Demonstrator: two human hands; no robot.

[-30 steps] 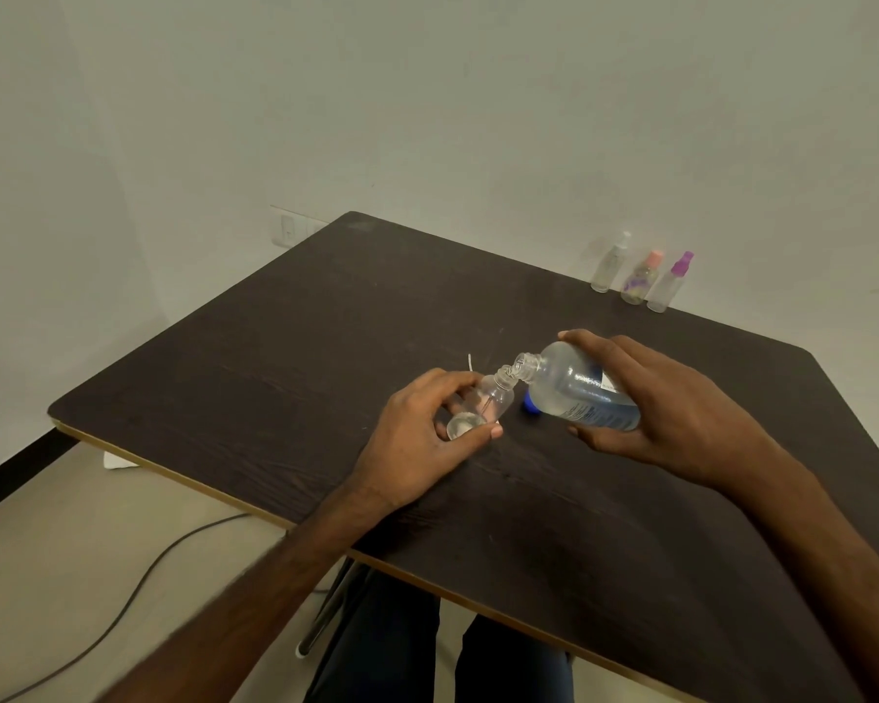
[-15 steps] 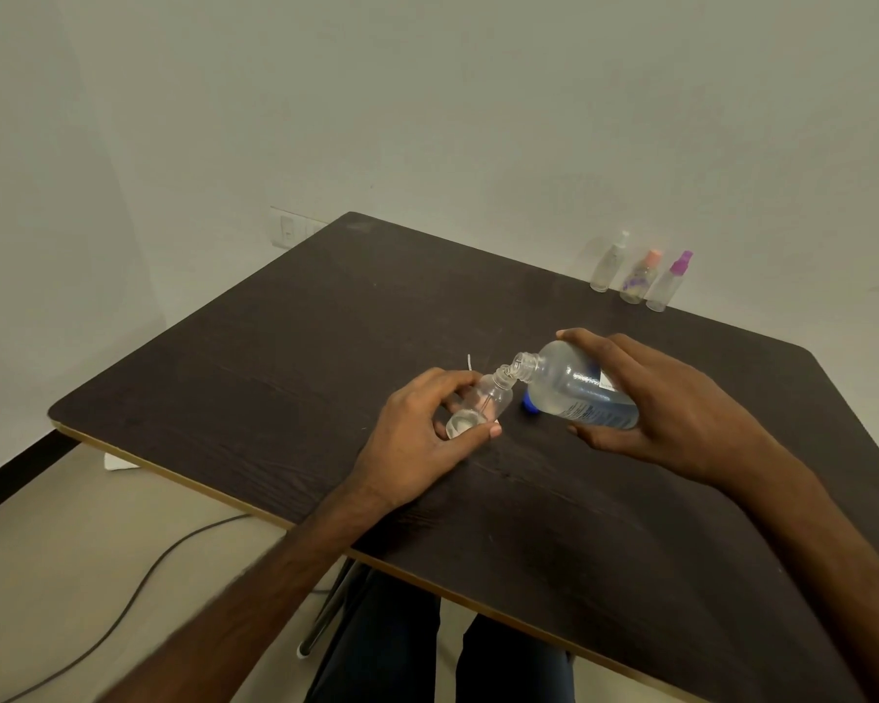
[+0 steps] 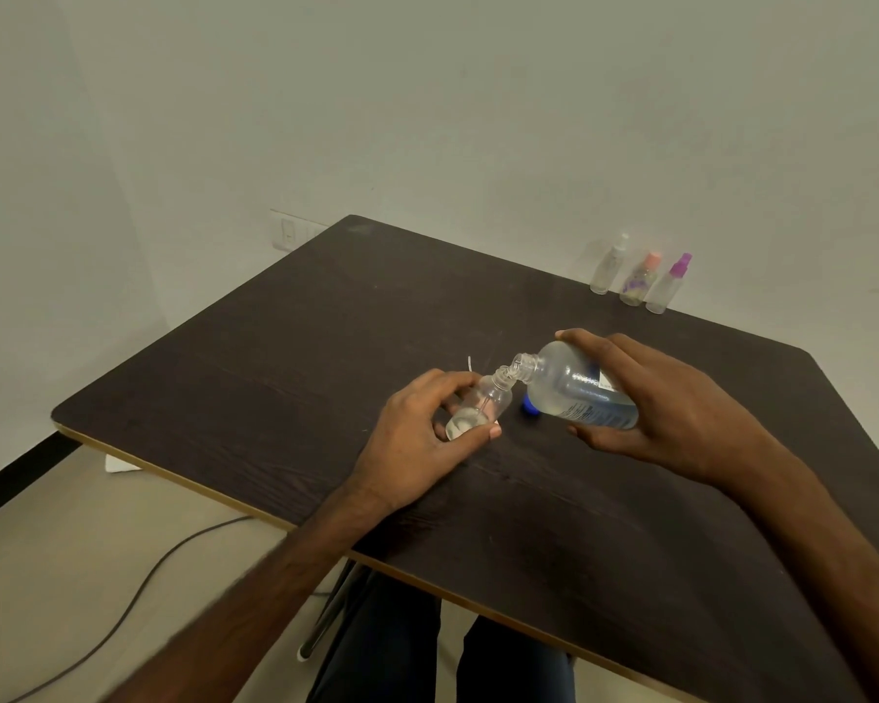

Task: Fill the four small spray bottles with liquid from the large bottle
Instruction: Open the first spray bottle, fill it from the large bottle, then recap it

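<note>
My left hand (image 3: 417,433) grips the small spray bottle (image 3: 483,404), which tilts with its open neck pointing up and to the right. My right hand (image 3: 676,413) wraps the large bottle (image 3: 574,393). Its long axis slopes down to the left, so its mouth touches that neck. A blue cap (image 3: 530,405) lies on the dark wood-grain table (image 3: 275,357) just behind them. Three capped spray bottles (image 3: 639,281) stand well apart at the far edge, by a plain pale wall (image 3: 427,119).
</note>
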